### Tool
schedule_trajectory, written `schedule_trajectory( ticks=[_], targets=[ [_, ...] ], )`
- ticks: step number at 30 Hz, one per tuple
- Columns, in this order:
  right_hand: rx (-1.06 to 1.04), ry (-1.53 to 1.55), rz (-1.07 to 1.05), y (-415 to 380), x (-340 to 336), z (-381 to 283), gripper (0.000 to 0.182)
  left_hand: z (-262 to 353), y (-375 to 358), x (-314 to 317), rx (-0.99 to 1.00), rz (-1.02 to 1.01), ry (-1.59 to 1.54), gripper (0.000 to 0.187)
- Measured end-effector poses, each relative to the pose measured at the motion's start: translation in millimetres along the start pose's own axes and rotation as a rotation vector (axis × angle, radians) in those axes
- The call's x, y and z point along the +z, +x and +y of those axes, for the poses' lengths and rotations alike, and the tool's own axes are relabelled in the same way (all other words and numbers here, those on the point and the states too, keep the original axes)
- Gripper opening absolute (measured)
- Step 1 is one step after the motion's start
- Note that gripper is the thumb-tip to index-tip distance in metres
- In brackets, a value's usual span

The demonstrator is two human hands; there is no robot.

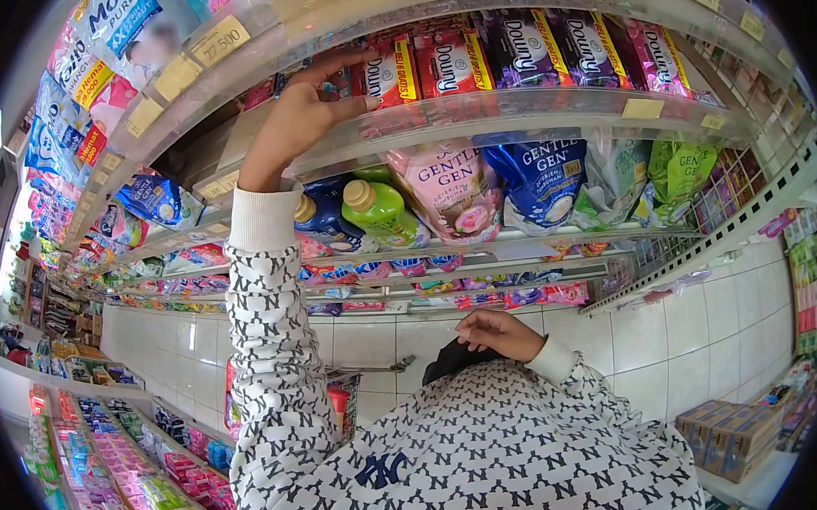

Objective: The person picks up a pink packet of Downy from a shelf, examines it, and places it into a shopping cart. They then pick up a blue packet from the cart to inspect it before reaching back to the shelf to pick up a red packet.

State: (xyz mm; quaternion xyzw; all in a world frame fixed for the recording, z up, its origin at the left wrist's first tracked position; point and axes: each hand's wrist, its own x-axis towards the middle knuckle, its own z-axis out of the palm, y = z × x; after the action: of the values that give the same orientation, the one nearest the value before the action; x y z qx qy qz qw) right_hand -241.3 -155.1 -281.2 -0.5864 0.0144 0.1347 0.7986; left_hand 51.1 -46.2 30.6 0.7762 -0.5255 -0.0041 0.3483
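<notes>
My left hand (304, 117) reaches onto the upper shelf, thumb and fingers apart around the left end of a red Downy pack (388, 74). Another red Downy pack (452, 63) stands right beside it, followed by purple packs (520, 51) and a pink one (659, 57). A clear shelf edge (512, 107) runs in front of the packs. My right hand (500, 333) is low in front of my body, its fingers curled; whether anything is in them is too small to tell.
Below are a green bottle (383, 215), Gentle Gen pouches (451, 193) and lower shelves. A price tag (220, 40) hangs upper left. Cardboard boxes (732, 437) stand at lower right, a packed shelf (115, 464) at lower left. The floor (653, 334) is tiled.
</notes>
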Motion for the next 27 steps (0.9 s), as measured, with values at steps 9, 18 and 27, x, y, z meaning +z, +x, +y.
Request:
schedule_trajectory(
  ticks=[9, 18, 27],
  targets=[
    [0.034, -0.014, 0.029, -4, 5, 1, 0.025, 2, -1, 1, -0.051, -0.038, -0.095, 0.052],
    [0.012, -0.01, 0.014, -4, 13, 1, 0.024, -15, 2, 4, 0.062, 0.006, -0.126, 0.051],
    [0.037, -0.008, 0.018, -2, 20, 3, 0.023, -15, 0, 5, 0.018, 0.023, -0.096, 0.055]
  ],
)
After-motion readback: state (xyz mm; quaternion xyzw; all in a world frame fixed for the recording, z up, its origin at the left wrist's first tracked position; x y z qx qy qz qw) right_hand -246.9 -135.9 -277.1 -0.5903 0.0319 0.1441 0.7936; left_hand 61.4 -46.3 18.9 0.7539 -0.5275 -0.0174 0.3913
